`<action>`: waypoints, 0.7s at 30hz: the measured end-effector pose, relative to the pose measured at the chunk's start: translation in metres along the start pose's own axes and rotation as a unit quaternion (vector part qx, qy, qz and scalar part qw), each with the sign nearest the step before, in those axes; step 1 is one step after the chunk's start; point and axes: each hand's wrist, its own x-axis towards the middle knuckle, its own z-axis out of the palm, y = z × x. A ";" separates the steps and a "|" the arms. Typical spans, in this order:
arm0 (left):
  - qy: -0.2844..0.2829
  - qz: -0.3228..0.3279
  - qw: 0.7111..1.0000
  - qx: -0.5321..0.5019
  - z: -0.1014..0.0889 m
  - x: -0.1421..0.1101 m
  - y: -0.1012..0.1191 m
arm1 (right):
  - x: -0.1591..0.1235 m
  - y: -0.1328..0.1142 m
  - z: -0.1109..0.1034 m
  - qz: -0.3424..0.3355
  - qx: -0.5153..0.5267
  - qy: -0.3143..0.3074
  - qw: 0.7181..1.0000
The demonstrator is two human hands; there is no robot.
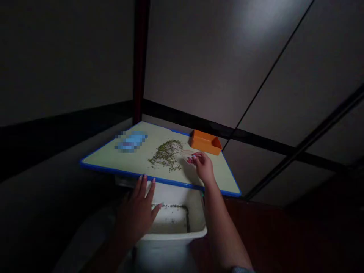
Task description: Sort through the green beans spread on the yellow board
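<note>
Over the right part of the pale board (131, 161), my right hand (204, 167) is closed in a pinch on a clear, thin piece with a rounded edge (185, 153). Red shows on it near my fingertips; its exact kind I cannot make out. Just left of it, small green and brown grains (167, 153) lie in a loose, spread pile. My left hand (140, 210) is open, fingers apart, with its fingertips at the board's blue front edge. Below that edge is a white bin (176, 237), partly covered by my left hand, with scattered grains inside.
An orange open box (204, 143) stands at the board's back right corner. A blurred-out blue item (131, 141) lies on the left of the board. Grey wall panels (199, 68) with dark rails rise close behind, and a reddish floor (264, 227) shows at right.
</note>
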 end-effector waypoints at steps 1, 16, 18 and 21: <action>0.002 0.001 1.000 -0.003 0.000 0.000 0.001 | -0.004 0.003 0.001 0.006 -0.020 0.012 1.000; 0.064 0.048 0.996 -0.032 0.019 0.004 -0.006 | -0.051 -0.004 0.000 -0.070 -0.449 -0.115 0.883; 0.074 0.052 0.995 -0.033 0.021 0.005 -0.007 | -0.051 -0.004 0.002 -0.082 -0.468 -0.132 0.870; 0.087 0.061 0.994 -0.030 0.023 0.007 -0.008 | -0.053 -0.006 0.005 -0.101 -0.479 -0.148 0.860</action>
